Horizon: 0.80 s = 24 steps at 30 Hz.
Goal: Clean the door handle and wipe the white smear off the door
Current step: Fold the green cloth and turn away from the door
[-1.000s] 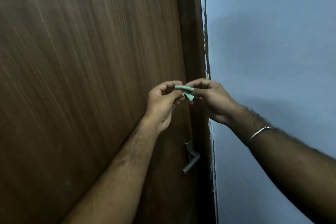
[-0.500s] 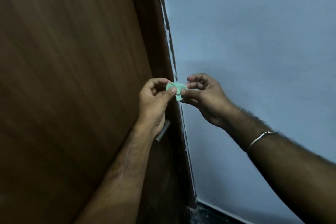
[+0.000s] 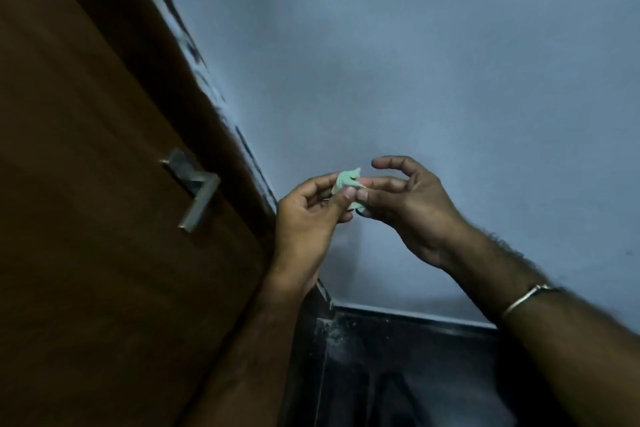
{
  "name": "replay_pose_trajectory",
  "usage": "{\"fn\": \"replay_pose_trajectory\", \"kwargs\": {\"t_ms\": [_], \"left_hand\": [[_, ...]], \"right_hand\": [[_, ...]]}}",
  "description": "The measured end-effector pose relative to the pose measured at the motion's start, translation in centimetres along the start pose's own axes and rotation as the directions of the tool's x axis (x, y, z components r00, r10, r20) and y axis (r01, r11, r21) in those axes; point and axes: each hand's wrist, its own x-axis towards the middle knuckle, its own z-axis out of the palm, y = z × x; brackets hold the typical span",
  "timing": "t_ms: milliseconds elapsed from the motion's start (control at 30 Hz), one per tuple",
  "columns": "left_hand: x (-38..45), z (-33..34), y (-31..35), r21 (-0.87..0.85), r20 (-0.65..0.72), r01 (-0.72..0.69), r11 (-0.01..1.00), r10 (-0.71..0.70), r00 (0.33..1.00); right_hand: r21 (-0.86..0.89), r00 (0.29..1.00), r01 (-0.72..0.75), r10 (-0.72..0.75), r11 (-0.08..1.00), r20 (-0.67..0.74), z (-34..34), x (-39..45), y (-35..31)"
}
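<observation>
One head-worn wide-angle view, tilted, looks forward and down from close range: the brown door point(image 3: 104, 253) fills the left, the blue-grey wall point(image 3: 450, 62) the right, dark floor point(image 3: 398, 374) at the bottom

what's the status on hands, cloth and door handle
Left hand and right hand both pinch small green cloth. Door handle untouched, off to the left. Nothing between.

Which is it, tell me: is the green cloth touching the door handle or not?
Apart. The head view shows the green cloth pinched between the left hand and right hand before the wall, well clear of the door handle.
</observation>
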Motion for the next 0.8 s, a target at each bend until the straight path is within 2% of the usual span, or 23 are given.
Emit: {"fn": "replay_pose_trajectory", "kwargs": {"t_ms": [100, 200, 267, 367, 600, 700, 800], "left_hand": [[-0.2, 2.8, -4.1, 0.029, 0.066, 0.046, 0.999, -0.048, 0.997], [-0.4, 6.0, -8.6, 0.081, 0.104, 0.078, 0.994, -0.087, 0.991], [-0.6, 7.7, -11.1, 0.106, 0.114, 0.101, 0.989, -0.113, 0.987], [-1.2, 10.8, -15.0, 0.047, 0.159, 0.163, 0.986, -0.168, 0.973], [-3.4, 17.5, -23.7, -0.041, 0.262, 0.415, 0.909, -0.391, 0.882], [-4.9, 20.5, -27.4, 0.044, 0.33, 0.431, 0.901, -0.42, 0.845], [-6.6, 23.4, -30.6, 0.151, 0.416, 0.411, 0.899, -0.435, 0.798]], "right_hand": [[-0.025, 0.997, 0.052, -0.053, 0.998, -0.05, -4.6, -0.5, 2.7], [-0.023, 0.997, 0.027, -0.029, 0.999, -0.065, -9.2, -1.0, 5.3], [-0.006, 0.992, 0.002, -0.003, 1.0, -0.122, -11.6, -1.4, 7.0], [0.064, 0.971, 0.0, 0.015, 0.998, -0.24, -15.7, -2.2, 9.3], [0.294, 0.895, -0.01, 0.14, 0.956, -0.423, -24.4, -4.9, 14.0], [0.424, 0.854, -0.007, 0.226, 0.906, -0.468, -28.1, -7.1, 15.9], [0.406, 0.778, 0.023, 0.238, 0.914, -0.581, -31.3, -9.3, 18.0]]}}
